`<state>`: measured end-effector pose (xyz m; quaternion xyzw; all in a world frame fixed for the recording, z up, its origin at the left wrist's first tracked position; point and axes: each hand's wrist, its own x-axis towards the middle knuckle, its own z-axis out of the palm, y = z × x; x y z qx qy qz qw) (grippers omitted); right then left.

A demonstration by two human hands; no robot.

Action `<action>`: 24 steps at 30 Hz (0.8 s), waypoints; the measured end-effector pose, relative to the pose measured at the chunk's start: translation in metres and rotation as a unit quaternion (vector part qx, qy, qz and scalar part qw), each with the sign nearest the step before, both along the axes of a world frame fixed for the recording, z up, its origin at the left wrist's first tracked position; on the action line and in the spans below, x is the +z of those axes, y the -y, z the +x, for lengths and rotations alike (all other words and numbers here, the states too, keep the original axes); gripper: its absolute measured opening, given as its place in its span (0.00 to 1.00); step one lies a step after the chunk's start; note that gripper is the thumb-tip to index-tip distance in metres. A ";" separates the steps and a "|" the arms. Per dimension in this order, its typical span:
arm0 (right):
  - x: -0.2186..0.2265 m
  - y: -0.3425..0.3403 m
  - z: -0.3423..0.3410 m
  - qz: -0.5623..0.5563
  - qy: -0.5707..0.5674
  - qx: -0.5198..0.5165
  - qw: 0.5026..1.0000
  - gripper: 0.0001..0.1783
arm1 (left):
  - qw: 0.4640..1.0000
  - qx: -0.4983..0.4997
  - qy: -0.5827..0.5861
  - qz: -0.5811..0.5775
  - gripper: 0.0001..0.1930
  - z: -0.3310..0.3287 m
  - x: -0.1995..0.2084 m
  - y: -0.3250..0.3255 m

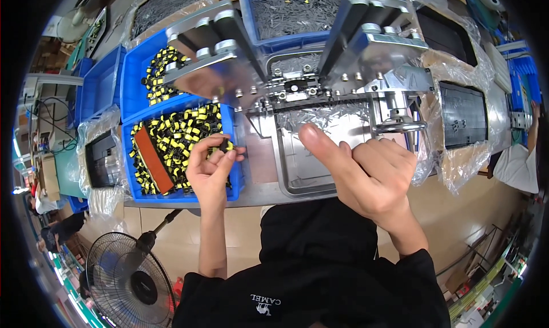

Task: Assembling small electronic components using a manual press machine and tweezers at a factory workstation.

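Hands at a workbench, seen from above. Writing shows on the black shirt (320, 282): a short line of pale lettering (266, 300) beside a small emblem, both inverted in this view. The left hand (209, 171) is raised over the right-hand side of a blue bin (235, 180), its thumb and forefinger bent toward each other. A dark piece shows between these two tips; whether they grip it, or it lies in the bin behind, cannot be told. Small black-and-yellow parts (177, 134) fill the bin, and a rust-coloured bar (153, 159) lies slantwise upon them. The right hand (372, 182) is above the right side of a metal tray (300, 182), thumb extended apart from the curled fingers; whether these enclose anything cannot be told. Clear slivers lie toward the rear of the tray, under a metal fixture (294, 89) with two tall inclined plates. A handwheel (402, 125) stands just behind the right hand and limits room there. Between the hands, a gap extends across the tray's left rim to the bin. The bench's front edge (264, 192) runs close before the body; a fan (128, 276) stands below it at left.
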<state>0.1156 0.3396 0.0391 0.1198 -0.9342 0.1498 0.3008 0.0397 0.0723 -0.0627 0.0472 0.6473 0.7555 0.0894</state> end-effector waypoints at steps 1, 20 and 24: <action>0.001 -0.003 0.003 -0.004 0.000 0.004 1.000 0.37 | 1.000 0.006 -0.002 -0.018 0.17 -0.005 0.001 0.000; -0.025 -0.038 0.041 -0.029 0.069 -0.146 0.986 0.24 | 0.849 -0.056 -0.256 -0.458 0.11 -0.115 0.045 0.042; -0.037 -0.040 0.042 0.034 0.155 -0.240 0.958 0.25 | 0.780 -0.163 -0.281 -0.535 0.12 -0.093 0.036 0.043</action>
